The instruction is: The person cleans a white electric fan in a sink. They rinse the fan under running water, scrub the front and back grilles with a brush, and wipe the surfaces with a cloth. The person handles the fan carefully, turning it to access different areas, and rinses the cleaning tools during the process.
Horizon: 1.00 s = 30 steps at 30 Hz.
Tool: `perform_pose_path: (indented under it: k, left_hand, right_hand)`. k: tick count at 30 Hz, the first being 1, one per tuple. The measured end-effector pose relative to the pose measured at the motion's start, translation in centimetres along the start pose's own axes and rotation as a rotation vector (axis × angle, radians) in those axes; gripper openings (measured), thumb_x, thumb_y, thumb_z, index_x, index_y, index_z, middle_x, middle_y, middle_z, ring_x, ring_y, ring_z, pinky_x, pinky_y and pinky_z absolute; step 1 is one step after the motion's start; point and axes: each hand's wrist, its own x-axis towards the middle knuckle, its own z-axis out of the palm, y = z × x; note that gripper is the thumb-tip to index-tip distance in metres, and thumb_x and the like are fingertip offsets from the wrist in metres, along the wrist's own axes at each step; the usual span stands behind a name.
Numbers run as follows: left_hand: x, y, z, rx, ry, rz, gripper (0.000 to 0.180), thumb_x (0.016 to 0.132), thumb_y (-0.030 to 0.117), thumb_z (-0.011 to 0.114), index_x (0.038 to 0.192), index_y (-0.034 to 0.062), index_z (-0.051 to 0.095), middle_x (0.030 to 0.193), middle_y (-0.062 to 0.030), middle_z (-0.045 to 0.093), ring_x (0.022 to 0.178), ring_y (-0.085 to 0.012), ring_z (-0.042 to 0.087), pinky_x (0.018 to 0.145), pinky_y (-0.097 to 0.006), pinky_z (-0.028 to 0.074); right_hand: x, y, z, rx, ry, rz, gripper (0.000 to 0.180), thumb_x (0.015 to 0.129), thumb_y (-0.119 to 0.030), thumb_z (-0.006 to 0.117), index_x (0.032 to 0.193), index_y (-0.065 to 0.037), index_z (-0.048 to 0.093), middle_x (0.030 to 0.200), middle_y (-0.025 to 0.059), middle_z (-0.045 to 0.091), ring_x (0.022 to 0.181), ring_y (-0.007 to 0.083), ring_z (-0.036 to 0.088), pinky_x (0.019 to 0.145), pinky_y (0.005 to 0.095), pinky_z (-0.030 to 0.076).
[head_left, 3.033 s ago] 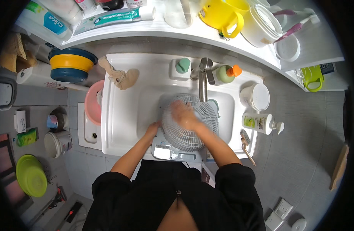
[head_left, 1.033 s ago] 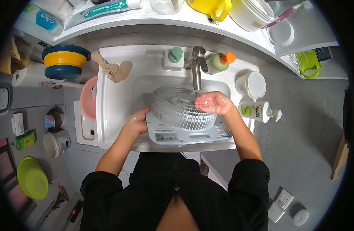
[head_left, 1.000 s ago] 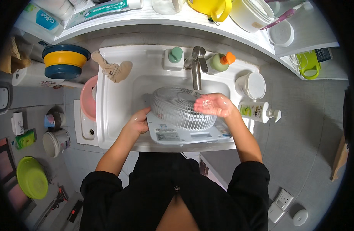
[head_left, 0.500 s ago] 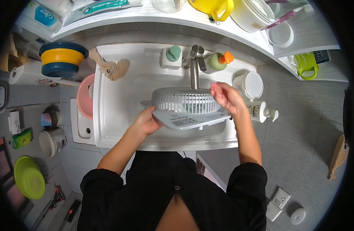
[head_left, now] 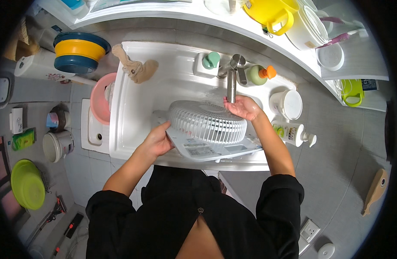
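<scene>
A white plastic fan housing point(head_left: 208, 124), with a round slotted cage on a flat panel, is tilted over the white sink point(head_left: 136, 125). My left hand point(head_left: 159, 140) grips the panel by its left edge. Directly under the spout of the metal faucet point(head_left: 231, 84), my right hand point(head_left: 244, 108) is turned palm up with its fingers stretched out. It lies close to the cage's upper right side; whether it touches the cage I cannot tell. Water marks show on the basin behind the cage.
On the sink's back ledge stand a white dispenser with a green top point(head_left: 211, 61) and a green bottle with an orange pump point(head_left: 257, 74). A beige cloth point(head_left: 138, 70) drapes the back left corner. A white tub point(head_left: 289, 105) and pump bottle point(head_left: 292, 132) stand right. An upper shelf point(head_left: 164, 21) overhangs.
My right hand has left the cage's right side and moved left under the spout, palm up. The fan housing has come slightly nearer to me and tilted. The whole view has shifted a little.
</scene>
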Motion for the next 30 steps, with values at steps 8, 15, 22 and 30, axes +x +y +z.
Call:
perform_pose_path:
  k: [8, 15, 22, 30]
  left_hand:
    - [0.0, -0.1, 1.4, 0.038, 0.034, 0.034, 0.042, 0.095, 0.028, 0.025, 0.124, -0.0004, 0.034, 0.120, -0.0157, 0.047, 0.108, -0.0284, 0.050, 0.091, -0.044, 0.041]
    - [-0.3, -0.4, 1.9, -0.019, 0.063, 0.062, 0.040, 0.095, 0.025, 0.027, 0.123, -0.0022, 0.036, 0.120, -0.0166, 0.047, 0.109, -0.0272, 0.049, 0.093, -0.042, 0.040]
    - [-2.3, -1.1, 3.5, 0.008, 0.012, 0.083, 0.041, 0.095, 0.025, 0.025, 0.125, -0.0005, 0.032, 0.124, -0.0144, 0.042, 0.114, -0.0277, 0.044, 0.097, -0.046, 0.036]
    - [-6.1, -3.0, 5.4, 0.009, -0.112, 0.180, 0.038, 0.094, 0.023, 0.030, 0.124, -0.0009, 0.035, 0.120, -0.0144, 0.047, 0.109, -0.0245, 0.048, 0.092, -0.041, 0.040]
  right_hand:
    - [-5.6, 1.9, 6.8, -0.974, 0.618, -0.711, 0.031, 0.092, -0.024, 0.041, 0.101, 0.003, 0.052, 0.084, 0.0098, 0.060, 0.075, 0.0170, 0.060, 0.071, 0.0260, 0.050]
    - [-3.6, 1.4, 10.4, -0.735, 0.489, -0.531, 0.027, 0.090, -0.025, 0.047, 0.097, 0.000, 0.054, 0.081, 0.0092, 0.063, 0.068, 0.0144, 0.061, 0.057, 0.0195, 0.050]
    - [-3.7, 0.8, 7.9, -0.854, 0.621, -0.407, 0.019, 0.086, -0.018, 0.056, 0.086, 0.001, 0.054, 0.070, 0.0054, 0.058, 0.059, 0.0098, 0.056, 0.049, 0.0167, 0.043]
    - [-10.2, 10.7, 16.8, -1.752, 0.204, -0.685, 0.053, 0.072, -0.020, 0.070, 0.117, -0.001, 0.049, 0.113, 0.0127, 0.053, 0.109, 0.0234, 0.048, 0.093, 0.0353, 0.037]
